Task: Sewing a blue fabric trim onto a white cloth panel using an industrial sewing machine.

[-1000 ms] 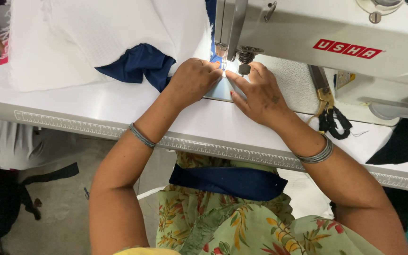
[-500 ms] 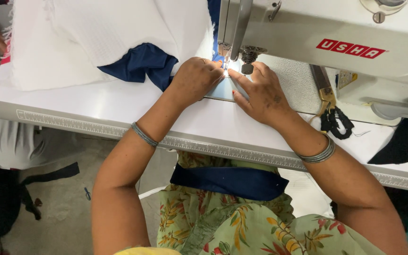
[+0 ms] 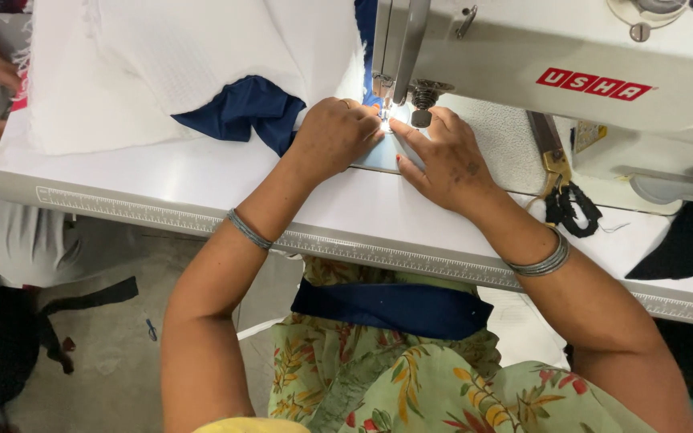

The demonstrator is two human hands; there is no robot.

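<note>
A single label shows — a red slanted badge (image 3: 589, 83) with pale lettering, a stretched parallelogram set on the front face of the white sewing machine (image 3: 523, 56), up at the right of the view. A small yellowish tag (image 3: 589, 135) sits just below the machine's arm — too small to make out further.

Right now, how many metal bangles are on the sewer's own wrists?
2: a thin bangle on the left forearm, a stacked bangle on the right wrist. More could be hidden underneath.
</note>
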